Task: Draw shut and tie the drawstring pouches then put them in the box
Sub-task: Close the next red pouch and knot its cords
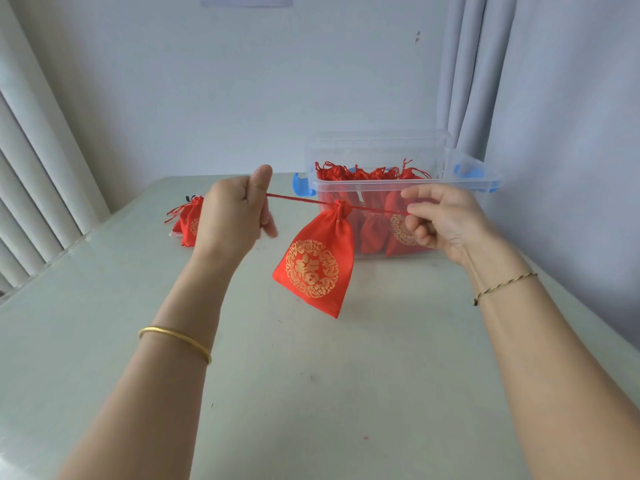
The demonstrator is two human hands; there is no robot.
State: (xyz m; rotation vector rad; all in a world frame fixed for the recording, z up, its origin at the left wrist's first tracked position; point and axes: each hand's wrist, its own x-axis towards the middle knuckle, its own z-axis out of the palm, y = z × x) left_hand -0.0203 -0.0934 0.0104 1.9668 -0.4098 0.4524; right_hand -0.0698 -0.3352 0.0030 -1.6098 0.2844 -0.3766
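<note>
Your left hand (pixel 235 216) and right hand (pixel 440 216), raised, each pinch the taut drawstring (pixel 298 199); pouch (pixel 317 265) hangs above the pale table (pixel 311 393); curtains (pixel 464 64) behind.

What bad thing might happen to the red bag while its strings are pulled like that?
1. The red pouch hangs in the air only by its drawstring, stretched tight between the left hand and the right hand. If either grip slips, it may drop onto the table.
2. Pulling too hard might snap the thin cord.
3. The clear box looks quite full, so fitting the pouch in might be tricky.
</note>
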